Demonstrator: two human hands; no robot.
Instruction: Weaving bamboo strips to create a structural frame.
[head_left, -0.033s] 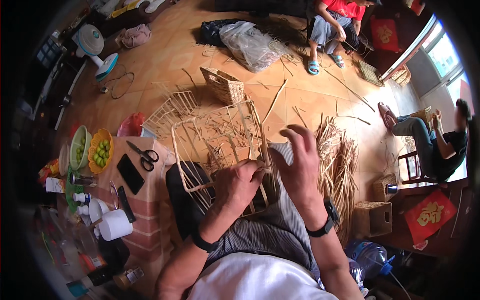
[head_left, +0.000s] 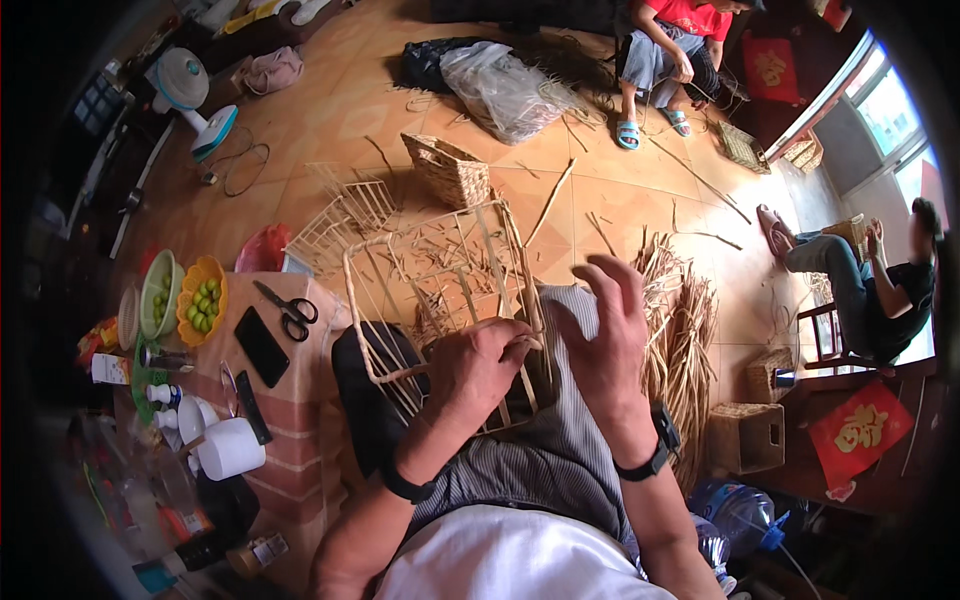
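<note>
An open box-shaped basket frame of thin rods rests over my lap, its left rim wrapped in pale plant strand. My left hand is closed at the frame's near right corner, thumb and finger pinched on the rim where a strand end seems to lie. Just right of that corner, my right hand is raised with fingers curved and apart, and I see nothing in it. Dried plant strands lie in a bundle beyond my right wrist. On the floor ahead stand a woven basket and another bare frame.
At left, a cloth-covered table holds scissors, a black phone, a white cup and bowls of green fruit. Two people sit farther off, at the top and right. Large plastic bottles stand by my right side.
My right hand has shifted slightly to the right. My left hand keeps its pinch at the corner, and the frame stays in place.
</note>
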